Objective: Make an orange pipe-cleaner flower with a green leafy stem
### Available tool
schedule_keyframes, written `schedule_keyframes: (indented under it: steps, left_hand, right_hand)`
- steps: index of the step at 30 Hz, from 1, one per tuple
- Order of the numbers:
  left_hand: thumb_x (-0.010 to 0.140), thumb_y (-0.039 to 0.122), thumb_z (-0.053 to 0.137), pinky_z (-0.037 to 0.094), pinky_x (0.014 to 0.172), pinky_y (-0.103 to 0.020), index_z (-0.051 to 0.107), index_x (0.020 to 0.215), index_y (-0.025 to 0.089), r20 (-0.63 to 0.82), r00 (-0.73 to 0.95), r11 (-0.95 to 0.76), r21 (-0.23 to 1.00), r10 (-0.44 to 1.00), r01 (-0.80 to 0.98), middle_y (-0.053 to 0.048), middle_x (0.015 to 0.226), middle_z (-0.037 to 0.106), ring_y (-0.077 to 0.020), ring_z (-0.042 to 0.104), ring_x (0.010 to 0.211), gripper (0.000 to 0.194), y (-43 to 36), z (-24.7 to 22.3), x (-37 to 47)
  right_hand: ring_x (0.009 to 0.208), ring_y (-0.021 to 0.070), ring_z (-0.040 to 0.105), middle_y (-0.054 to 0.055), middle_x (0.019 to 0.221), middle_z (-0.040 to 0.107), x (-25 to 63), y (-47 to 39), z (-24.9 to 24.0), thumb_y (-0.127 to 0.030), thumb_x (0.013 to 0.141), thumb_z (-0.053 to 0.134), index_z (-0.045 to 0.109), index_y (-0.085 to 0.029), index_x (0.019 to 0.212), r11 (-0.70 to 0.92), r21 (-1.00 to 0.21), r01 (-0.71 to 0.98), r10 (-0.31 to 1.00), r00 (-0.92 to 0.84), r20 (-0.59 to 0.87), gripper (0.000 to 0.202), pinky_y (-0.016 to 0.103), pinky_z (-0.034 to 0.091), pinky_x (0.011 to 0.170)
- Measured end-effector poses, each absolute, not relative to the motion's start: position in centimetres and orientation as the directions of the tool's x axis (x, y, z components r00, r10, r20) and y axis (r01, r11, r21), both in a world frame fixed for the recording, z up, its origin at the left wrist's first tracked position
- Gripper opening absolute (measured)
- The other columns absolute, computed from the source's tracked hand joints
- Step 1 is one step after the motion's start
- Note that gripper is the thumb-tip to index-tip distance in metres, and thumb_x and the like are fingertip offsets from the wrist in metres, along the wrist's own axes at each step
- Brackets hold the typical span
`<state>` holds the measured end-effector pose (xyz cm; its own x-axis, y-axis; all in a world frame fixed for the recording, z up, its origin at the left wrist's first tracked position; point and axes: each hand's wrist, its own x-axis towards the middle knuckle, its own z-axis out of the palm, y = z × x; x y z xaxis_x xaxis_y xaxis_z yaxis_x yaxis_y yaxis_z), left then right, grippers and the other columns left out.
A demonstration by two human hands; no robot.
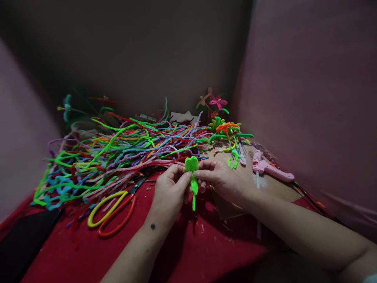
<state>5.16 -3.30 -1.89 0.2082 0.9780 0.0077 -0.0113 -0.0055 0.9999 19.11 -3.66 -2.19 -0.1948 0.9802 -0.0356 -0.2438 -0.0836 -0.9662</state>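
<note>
A bright green fuzzy pipe-cleaner piece (191,164), broad at the top with a narrow stem pointing down, is held upright at the centre of the view. My left hand (173,188) pinches its middle from the left, thumb against it. From the right, my right hand (216,177) pinches the same piece, its thumb and forefinger meeting my left fingertips. Some of the fingers behind the piece are hidden.
Many coloured pipe cleaners (129,145) are heaped behind and left. Scissors (118,210) with yellow and red handles lie on the red cloth (73,251). A pink glue gun (272,169) rests on cardboard (244,177) at right, near an orange flower (226,128).
</note>
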Motion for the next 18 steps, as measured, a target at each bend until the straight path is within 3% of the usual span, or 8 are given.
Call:
schedule_keyframes:
  steps: [9,18]
  left_hand:
    - [0.069,0.032,0.065,0.033,0.034,-0.016,0.054,0.065,0.016,0.000,0.190,0.008,0.999,0.982,-0.041,0.005,0.048,0.052,-0.0061,0.043,0.037,0.019,-2.82,-2.20,4.82]
    - [0.071,0.035,0.063,0.028,0.033,-0.016,0.056,0.070,0.015,-0.050,0.264,0.057,0.998,0.963,-0.021,0.005,0.043,0.051,-0.0064,0.041,0.034,0.021,-2.91,-2.14,4.69]
  right_hand:
    - [0.050,0.0067,0.045,-0.002,0.058,0.055,18.84,-4.18,-1.75,-0.032,0.060,0.074,0.054,-0.014,0.060,-0.110,-0.970,-0.217,0.983,-0.167,-0.074,0.028,0.021,0.029,0.046]
    - [0.047,0.0051,0.036,-0.003,0.056,0.051,19.06,-4.06,-1.90,-0.027,0.060,0.070,0.056,-0.013,0.059,-0.032,-0.992,-0.124,0.992,-0.122,-0.017,0.020,0.021,0.024,0.046]
